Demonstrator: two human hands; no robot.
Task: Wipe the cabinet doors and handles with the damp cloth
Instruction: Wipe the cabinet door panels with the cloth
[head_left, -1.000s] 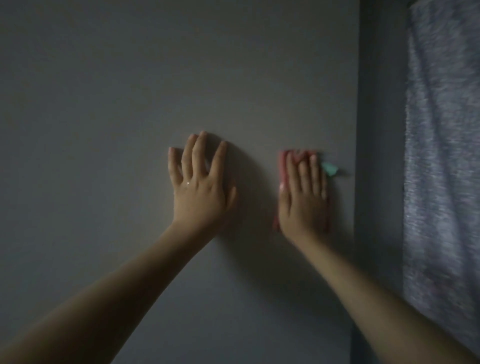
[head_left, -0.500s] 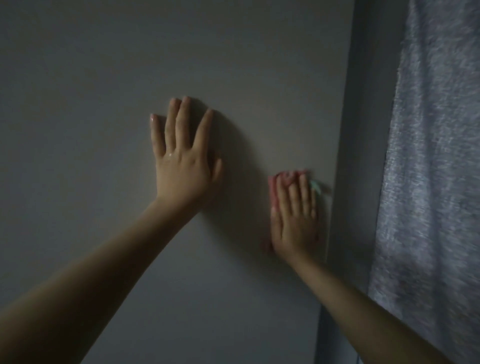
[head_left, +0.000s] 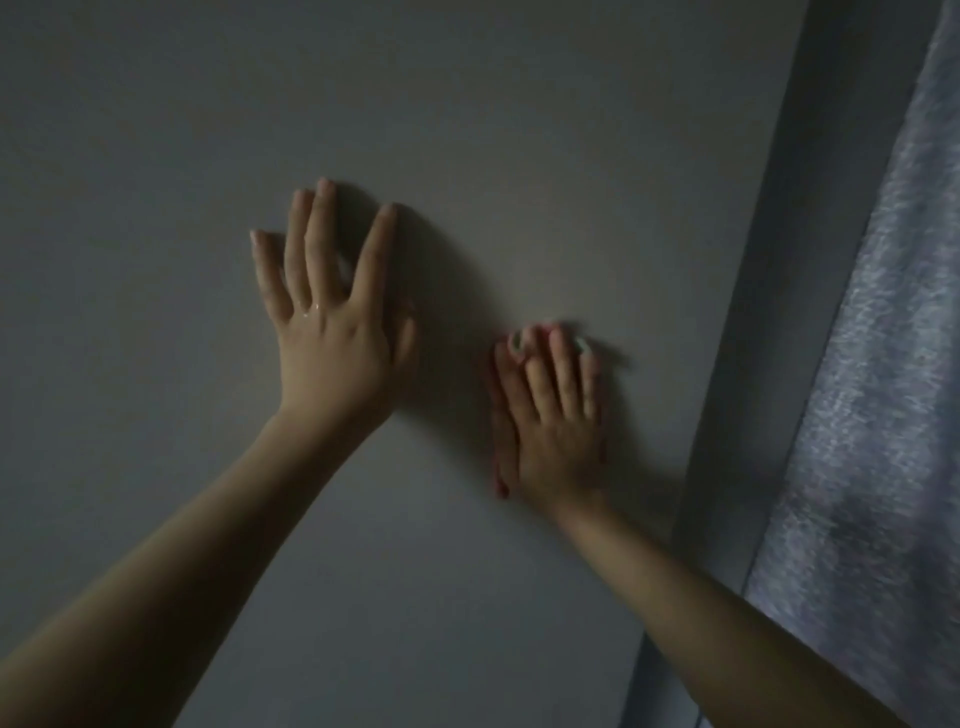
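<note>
Now your right hand presses the cloth flat against the door, fingers straight, at four o'clock of your left hand, which lies spread, probably to brace the panel.

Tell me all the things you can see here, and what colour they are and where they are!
cabinet door: one, grey, fills most of the view.
cloth: one, pink with a bit of pale green at the top, flat on the door under the right hand.
curtain: one, speckled grey-blue, far right.
strip: one, darker grey, between door and curtain.
left hand: one, fingers spread flat on the door.
right hand: one, pressing the cloth near the door's right edge.
</note>
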